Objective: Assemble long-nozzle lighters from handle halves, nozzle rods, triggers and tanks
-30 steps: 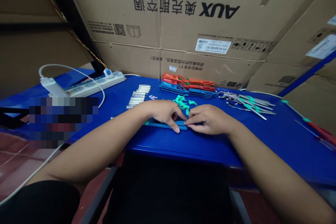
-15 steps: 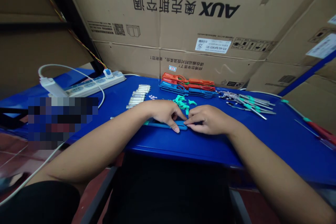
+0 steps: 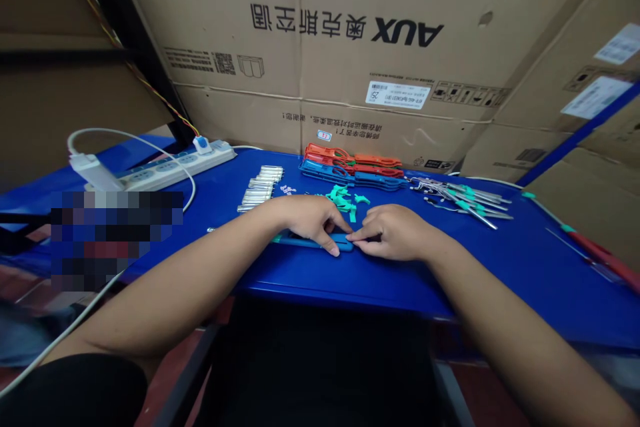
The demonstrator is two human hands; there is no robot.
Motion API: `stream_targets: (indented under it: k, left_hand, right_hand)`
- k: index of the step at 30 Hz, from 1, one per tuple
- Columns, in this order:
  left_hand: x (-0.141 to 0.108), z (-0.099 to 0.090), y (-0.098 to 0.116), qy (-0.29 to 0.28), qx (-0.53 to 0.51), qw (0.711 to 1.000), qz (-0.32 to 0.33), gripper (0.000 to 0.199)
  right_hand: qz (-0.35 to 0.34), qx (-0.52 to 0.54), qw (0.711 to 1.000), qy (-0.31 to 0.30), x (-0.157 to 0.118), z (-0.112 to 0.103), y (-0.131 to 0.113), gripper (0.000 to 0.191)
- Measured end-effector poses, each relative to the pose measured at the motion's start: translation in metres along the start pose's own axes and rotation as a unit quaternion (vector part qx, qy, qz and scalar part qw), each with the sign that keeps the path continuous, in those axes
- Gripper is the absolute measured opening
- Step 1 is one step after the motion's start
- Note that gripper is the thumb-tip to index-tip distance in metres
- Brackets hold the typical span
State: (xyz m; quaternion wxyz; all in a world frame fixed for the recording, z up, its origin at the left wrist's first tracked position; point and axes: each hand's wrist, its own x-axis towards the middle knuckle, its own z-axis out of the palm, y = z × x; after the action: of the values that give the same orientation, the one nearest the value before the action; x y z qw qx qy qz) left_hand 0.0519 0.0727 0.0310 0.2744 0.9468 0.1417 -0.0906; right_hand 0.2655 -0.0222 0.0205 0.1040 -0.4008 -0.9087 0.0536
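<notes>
A long blue plastic casing (image 3: pixel 341 246) lies on the blue table (image 3: pixel 310 277) close to its front edge. My left hand (image 3: pixel 315 221) grips it, thumb on the near side and fingers on the far side. Much of the casing's left part is hidden by that hand and forearm. At the casing's right end, my right hand (image 3: pixel 391 232) has thumb and forefinger pinched together; whatever sits between those fingertips is too small to make out. Small green plastic pieces (image 3: pixel 342 199) lie in a pile just beyond both hands.
Stacked orange, red and blue casings (image 3: pixel 350 165) lie at the back. Silver cylinders (image 3: pixel 260 190) stand in a row left of the green pieces. Thin metal rods with wires (image 3: pixel 470 200) lie at right. A white power strip (image 3: pixel 185 160) and cable occupy the left. A cardboard box (image 3: pixel 345 67) walls the back.
The camera view has shifted slightly. My left hand keeps its hold on the blue casing, and my right fingertips stay at its right end, the fingers slightly straighter.
</notes>
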Motion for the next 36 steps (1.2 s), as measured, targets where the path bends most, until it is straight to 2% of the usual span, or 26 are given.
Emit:
stream_targets:
  k: [4, 9, 12, 19, 23, 27, 32, 36]
  left_hand:
    - [0.001, 0.001, -0.003, 0.006, -0.002, 1.0, 0.013, 0.058]
    - [0.002, 0.001, -0.003, 0.016, -0.008, 1.0, 0.023, 0.053]
    - [0.001, 0.001, -0.002, 0.02, -0.003, 1.0, 0.016, 0.051]
    - [0.0, 0.0, 0.0, 0.014, 0.005, 1.0, 0.015, 0.053]
    - [0.001, 0.0, 0.002, 0.036, 0.031, 0.998, 0.041, 0.051]
    - [0.002, 0.002, 0.004, 0.051, 0.05, 0.996, 0.06, 0.047]
    - [0.004, 0.003, 0.003, 0.053, 0.056, 0.995, 0.056, 0.047]
    - [0.004, 0.003, 0.002, 0.047, 0.05, 0.997, 0.044, 0.05]
  right_hand:
    - [0.009, -0.027, 1.0, -0.005, -0.001, 0.002, -0.002, 0.024]
    - [-0.044, 0.044, 0.997, 0.042, -0.008, 0.004, 0.006, 0.025]
    - [-0.055, 0.05, 0.995, 0.067, -0.011, 0.003, 0.01, 0.025]
    - [-0.087, -0.038, 0.994, 0.049, -0.01, 0.005, 0.006, 0.026]
    - [-0.115, -0.121, 0.985, 0.047, -0.007, 0.004, -0.003, 0.025]
    - [-0.093, -0.154, 0.983, 0.046, -0.007, 0.003, -0.011, 0.022]
    - [-0.096, -0.139, 0.985, 0.025, -0.005, 0.005, -0.011, 0.025]
    - [-0.058, -0.107, 0.993, 0.0, -0.003, 0.003, -0.015, 0.024]
